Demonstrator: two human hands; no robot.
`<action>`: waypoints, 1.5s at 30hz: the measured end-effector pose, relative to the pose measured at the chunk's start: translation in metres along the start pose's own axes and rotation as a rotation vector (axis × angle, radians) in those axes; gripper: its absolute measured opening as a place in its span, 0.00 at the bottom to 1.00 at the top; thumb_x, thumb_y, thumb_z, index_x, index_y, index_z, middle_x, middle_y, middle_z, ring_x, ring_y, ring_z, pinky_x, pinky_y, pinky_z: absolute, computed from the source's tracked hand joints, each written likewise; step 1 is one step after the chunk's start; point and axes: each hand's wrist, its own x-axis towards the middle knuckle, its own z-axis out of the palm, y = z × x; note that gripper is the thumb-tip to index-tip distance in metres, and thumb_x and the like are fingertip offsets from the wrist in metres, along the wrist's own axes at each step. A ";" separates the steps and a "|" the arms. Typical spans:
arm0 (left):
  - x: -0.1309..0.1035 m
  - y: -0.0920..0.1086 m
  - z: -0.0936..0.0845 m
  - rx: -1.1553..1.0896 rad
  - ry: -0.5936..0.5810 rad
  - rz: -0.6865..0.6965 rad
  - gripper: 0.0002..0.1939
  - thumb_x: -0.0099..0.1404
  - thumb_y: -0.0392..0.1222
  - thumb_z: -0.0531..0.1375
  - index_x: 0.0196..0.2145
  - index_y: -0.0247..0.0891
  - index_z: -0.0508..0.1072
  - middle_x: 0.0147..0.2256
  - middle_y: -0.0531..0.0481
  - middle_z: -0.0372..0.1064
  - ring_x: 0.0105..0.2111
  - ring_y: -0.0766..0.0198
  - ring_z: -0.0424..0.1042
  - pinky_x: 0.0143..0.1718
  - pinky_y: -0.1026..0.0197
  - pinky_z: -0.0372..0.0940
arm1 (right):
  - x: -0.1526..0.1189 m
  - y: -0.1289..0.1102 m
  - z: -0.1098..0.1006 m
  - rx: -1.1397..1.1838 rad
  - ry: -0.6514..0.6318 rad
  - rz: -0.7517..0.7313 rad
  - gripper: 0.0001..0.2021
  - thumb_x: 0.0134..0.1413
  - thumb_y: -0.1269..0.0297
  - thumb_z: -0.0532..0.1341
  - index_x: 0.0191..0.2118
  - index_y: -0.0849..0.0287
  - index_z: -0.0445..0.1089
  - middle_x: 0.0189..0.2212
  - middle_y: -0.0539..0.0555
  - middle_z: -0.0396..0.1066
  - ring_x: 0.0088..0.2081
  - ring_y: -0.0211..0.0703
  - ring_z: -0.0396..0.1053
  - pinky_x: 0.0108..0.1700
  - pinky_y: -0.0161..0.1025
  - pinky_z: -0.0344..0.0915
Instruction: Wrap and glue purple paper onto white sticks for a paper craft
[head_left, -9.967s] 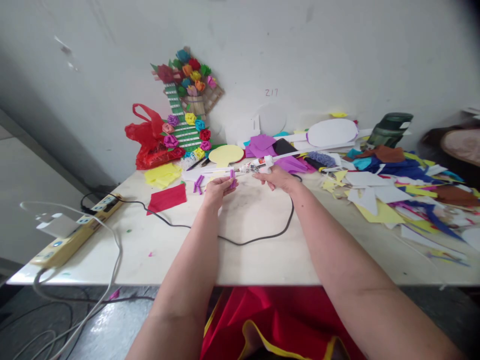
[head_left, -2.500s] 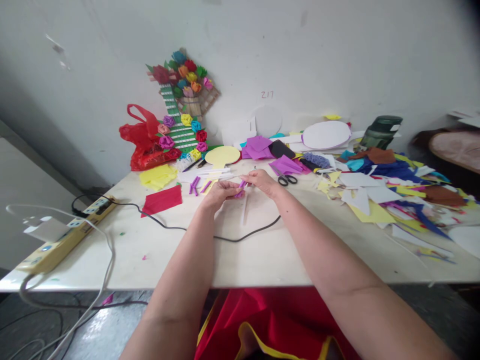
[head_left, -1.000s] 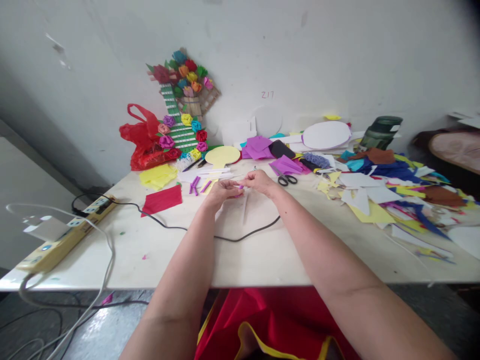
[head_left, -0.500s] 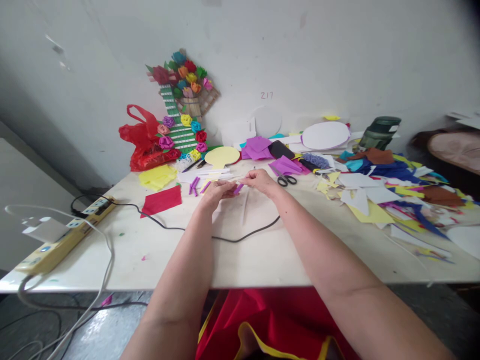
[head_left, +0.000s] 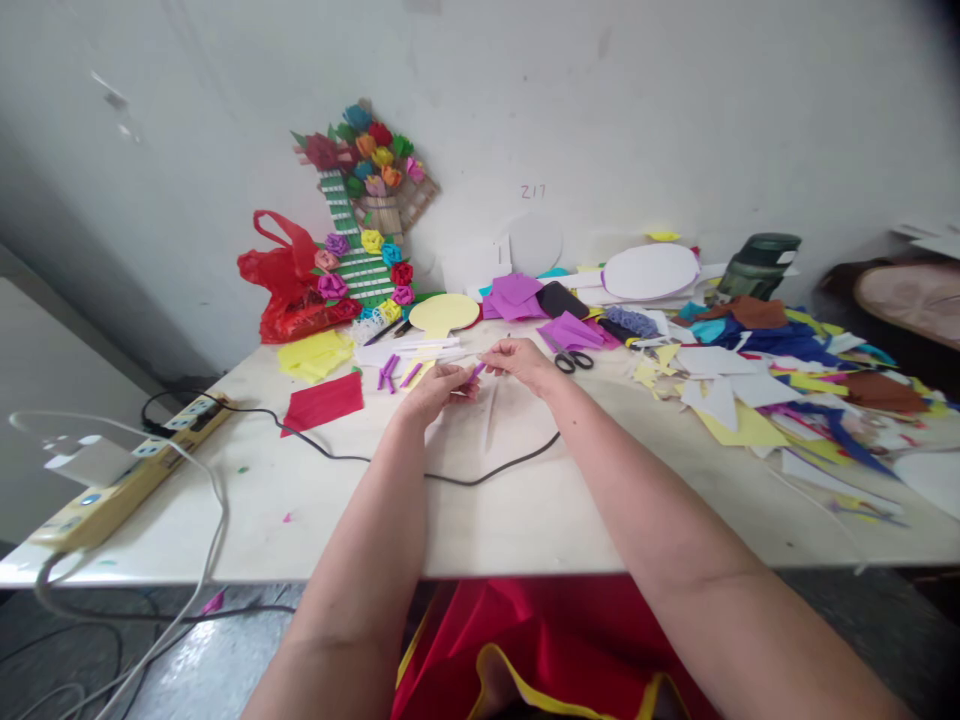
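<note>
Scissors (head_left: 574,361) lie right of centre; a black cord (head_left: 472,484) loops below. Mid-frame, the left hand (head_left: 438,391) pinches a slim purple roll (head_left: 477,372); I cannot tell whether the right hand (head_left: 523,362), beside it, grips anything.

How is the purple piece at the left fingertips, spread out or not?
Not spread: the purple piece shows as a narrow stick at the left hand; rolled or folded, I cannot tell.
</note>
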 end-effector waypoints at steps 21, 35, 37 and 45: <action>0.003 -0.003 -0.002 -0.029 0.026 0.001 0.14 0.49 0.47 0.63 0.25 0.31 0.70 0.24 0.48 0.67 0.26 0.66 0.67 0.33 0.58 0.66 | 0.002 0.004 -0.002 0.084 0.022 0.060 0.12 0.39 0.58 0.64 0.28 0.63 0.72 0.23 0.51 0.71 0.23 0.31 0.63 0.28 0.32 0.57; 0.002 -0.001 -0.002 -0.194 -0.050 -0.057 0.11 0.50 0.43 0.61 0.26 0.30 0.70 0.22 0.48 0.67 0.23 0.66 0.67 0.31 0.58 0.66 | 0.004 0.008 -0.003 0.211 -0.016 0.060 0.08 0.35 0.64 0.66 0.23 0.63 0.71 0.18 0.49 0.70 0.20 0.30 0.62 0.28 0.31 0.59; 0.002 -0.001 -0.001 -0.196 -0.030 -0.062 0.12 0.52 0.46 0.60 0.25 0.31 0.69 0.22 0.48 0.66 0.22 0.66 0.67 0.30 0.59 0.66 | 0.004 0.007 -0.002 0.219 0.010 0.073 0.07 0.34 0.66 0.66 0.22 0.64 0.70 0.17 0.49 0.69 0.19 0.30 0.61 0.27 0.31 0.60; 0.001 0.005 0.002 0.003 0.113 0.120 0.22 0.48 0.49 0.64 0.37 0.33 0.68 0.28 0.48 0.69 0.27 0.66 0.69 0.34 0.58 0.65 | 0.004 0.002 0.000 0.210 0.154 0.177 0.04 0.37 0.70 0.63 0.21 0.64 0.69 0.16 0.49 0.67 0.17 0.29 0.60 0.23 0.30 0.60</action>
